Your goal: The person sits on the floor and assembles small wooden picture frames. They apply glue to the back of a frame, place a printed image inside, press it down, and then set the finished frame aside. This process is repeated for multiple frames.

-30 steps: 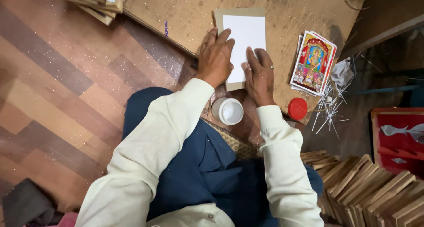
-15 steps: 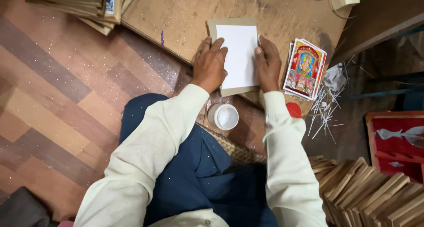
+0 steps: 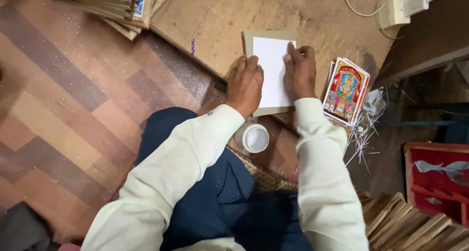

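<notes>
Wooden flooring lies under a seated person; a white jar stands nearest. Beyond, on the worn surface, left hand and right hand press flat, fingers spread, on a white sheet over brown cardboard.

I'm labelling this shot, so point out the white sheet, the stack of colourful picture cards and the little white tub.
White sheet point(image 3: 271, 70), head view, bare middle between the hands.
Picture cards point(image 3: 346, 91), head view, centre of the top card.
White tub point(image 3: 256, 138), head view, its round top.
</notes>
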A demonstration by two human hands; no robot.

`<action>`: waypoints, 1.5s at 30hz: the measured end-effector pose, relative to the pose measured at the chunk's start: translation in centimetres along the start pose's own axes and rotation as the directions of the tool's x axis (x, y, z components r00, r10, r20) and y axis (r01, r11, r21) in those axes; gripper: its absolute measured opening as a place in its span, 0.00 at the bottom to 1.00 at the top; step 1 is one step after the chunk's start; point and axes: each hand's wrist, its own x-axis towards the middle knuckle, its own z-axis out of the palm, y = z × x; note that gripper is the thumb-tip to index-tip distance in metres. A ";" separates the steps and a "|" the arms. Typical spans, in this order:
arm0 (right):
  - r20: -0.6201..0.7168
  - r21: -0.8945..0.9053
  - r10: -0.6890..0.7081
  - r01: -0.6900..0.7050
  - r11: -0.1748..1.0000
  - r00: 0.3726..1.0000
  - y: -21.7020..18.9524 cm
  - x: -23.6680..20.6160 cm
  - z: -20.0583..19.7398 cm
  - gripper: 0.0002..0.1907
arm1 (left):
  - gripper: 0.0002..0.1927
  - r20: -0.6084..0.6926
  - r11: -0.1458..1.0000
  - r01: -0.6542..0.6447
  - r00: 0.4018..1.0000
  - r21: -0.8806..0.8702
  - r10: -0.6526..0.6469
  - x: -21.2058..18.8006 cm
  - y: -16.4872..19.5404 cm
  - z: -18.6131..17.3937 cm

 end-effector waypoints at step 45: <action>0.048 -0.355 -0.286 0.284 0.890 0.957 1.9 -6.7 -2.9 0.13 | 0.10 0.059 1.000 0.004 0.998 0.013 -0.005 1.3 -0.4 -0.9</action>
